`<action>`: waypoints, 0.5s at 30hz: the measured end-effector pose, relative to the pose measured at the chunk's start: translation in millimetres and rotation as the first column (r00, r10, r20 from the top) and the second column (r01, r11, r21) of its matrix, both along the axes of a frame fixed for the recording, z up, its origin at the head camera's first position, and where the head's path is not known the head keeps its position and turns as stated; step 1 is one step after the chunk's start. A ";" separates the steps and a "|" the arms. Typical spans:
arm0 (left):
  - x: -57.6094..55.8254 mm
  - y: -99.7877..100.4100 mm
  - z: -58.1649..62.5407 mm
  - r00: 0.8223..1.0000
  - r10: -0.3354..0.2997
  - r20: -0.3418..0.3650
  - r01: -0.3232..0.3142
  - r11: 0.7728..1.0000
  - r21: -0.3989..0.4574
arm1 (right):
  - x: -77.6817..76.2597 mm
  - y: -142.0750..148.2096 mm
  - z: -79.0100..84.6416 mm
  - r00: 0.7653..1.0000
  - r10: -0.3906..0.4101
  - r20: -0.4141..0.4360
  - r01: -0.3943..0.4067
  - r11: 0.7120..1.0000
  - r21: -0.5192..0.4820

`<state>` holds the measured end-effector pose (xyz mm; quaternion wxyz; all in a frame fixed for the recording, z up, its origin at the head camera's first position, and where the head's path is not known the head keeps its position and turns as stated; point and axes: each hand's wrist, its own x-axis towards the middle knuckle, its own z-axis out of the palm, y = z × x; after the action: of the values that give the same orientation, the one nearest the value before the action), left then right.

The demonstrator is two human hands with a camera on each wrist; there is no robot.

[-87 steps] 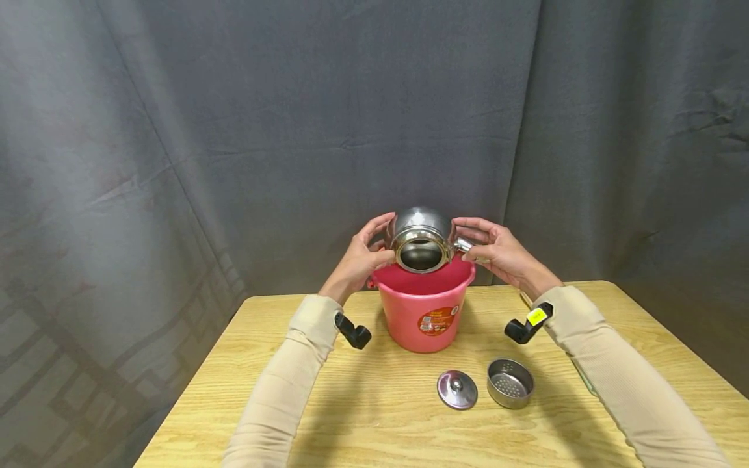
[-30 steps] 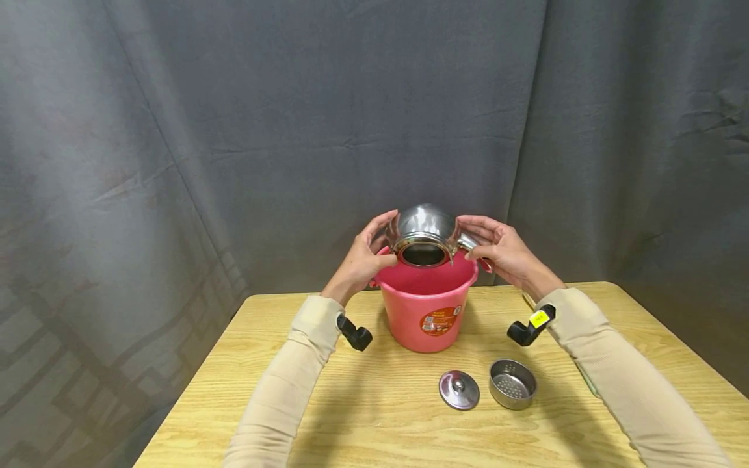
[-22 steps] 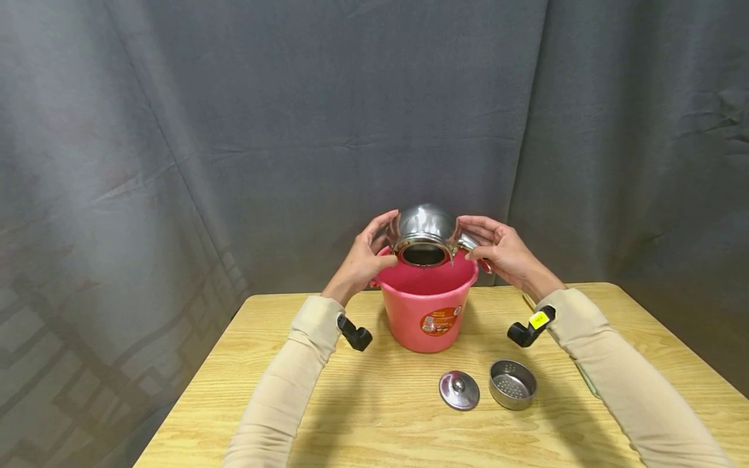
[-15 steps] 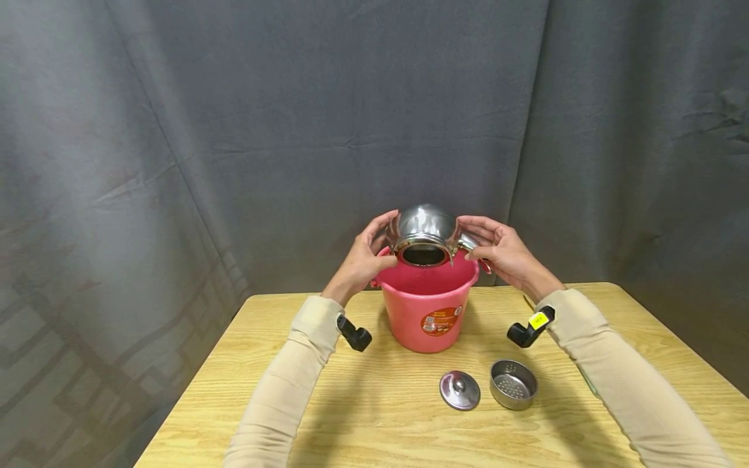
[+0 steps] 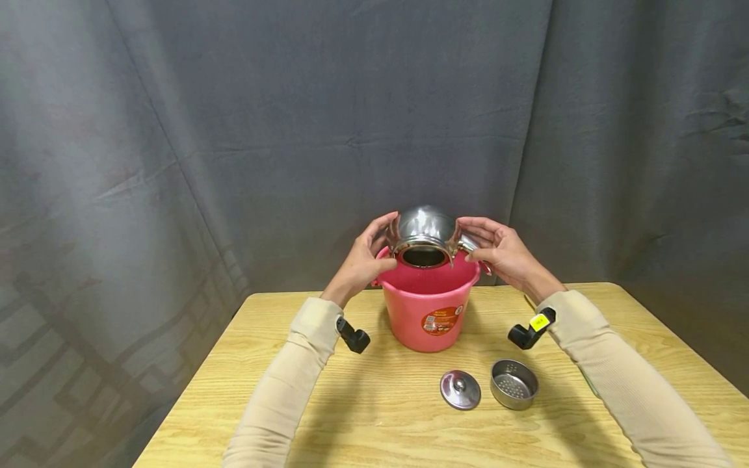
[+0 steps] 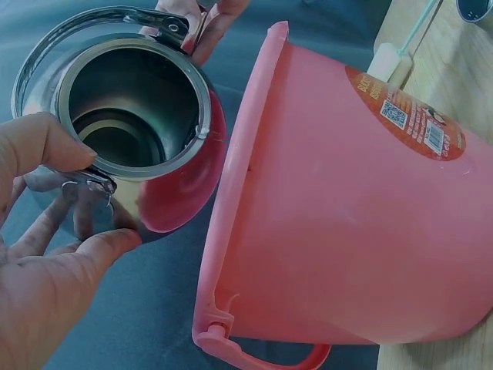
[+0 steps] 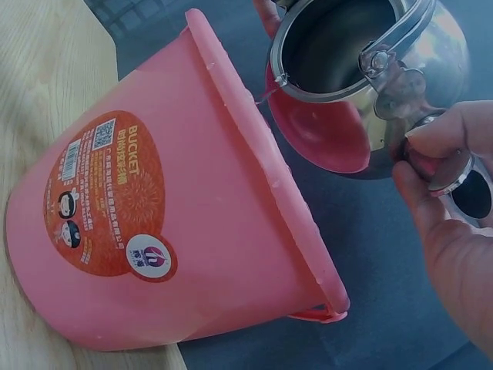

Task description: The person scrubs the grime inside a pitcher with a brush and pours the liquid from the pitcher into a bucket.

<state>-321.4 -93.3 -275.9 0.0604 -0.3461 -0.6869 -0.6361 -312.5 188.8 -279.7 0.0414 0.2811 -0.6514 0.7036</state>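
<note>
A shiny steel teapot [image 5: 424, 223] is tipped mouth-down over a pink bucket [image 5: 421, 318], its round opening facing toward me. My left hand [image 5: 361, 263] grips the left side of its body, the thumb by the rim and the fingers spread beneath in the left wrist view. On the other side, my right hand [image 5: 506, 255] pinches the short spout [image 7: 462, 171] between thumb and fingers. A thin trickle runs off the teapot's rim [image 7: 281, 80] toward the bucket. The bail handle [image 6: 58, 35] hangs folded against the teapot. The bucket's bottom is hidden.
On the wooden table [image 5: 363, 409], a round steel lid [image 5: 460, 390] with a knob lies in front of the bucket. Right of it stands a perforated steel strainer basket [image 5: 513, 399]. A slim pale-green stick [image 5: 588, 382] lies partly under my right sleeve. A grey curtain [image 5: 374, 130] hangs behind.
Since the earliest frame the teapot has tipped further down, its mouth now appearing narrower. Both hands keep their hold. Over the last second almost nothing has moved.
</note>
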 end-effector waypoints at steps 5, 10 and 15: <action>0.9 0.5 0.2 1.000 0.003 -0.008 -0.003 1.000 -0.002 | 0.4 0.6 -0.1 1.000 -0.010 -0.018 0.010 1.000 0.015; 0.2 0.6 -0.6 1.000 0.007 -0.028 -0.007 1.000 -0.008 | 0.7 0.5 0.1 0.999 -0.019 -0.041 0.020 0.999 0.031; 1.5 0.3 -1.0 0.999 0.021 -0.034 -0.022 0.999 -0.027 | 0.6 0.7 -0.7 0.999 -0.019 -0.049 0.021 0.999 0.036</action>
<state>-319.8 -93.0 -276.9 0.0738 -0.3502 -0.6981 -0.6201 -311.9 189.5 -280.5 0.0593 0.2923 -0.6657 0.6840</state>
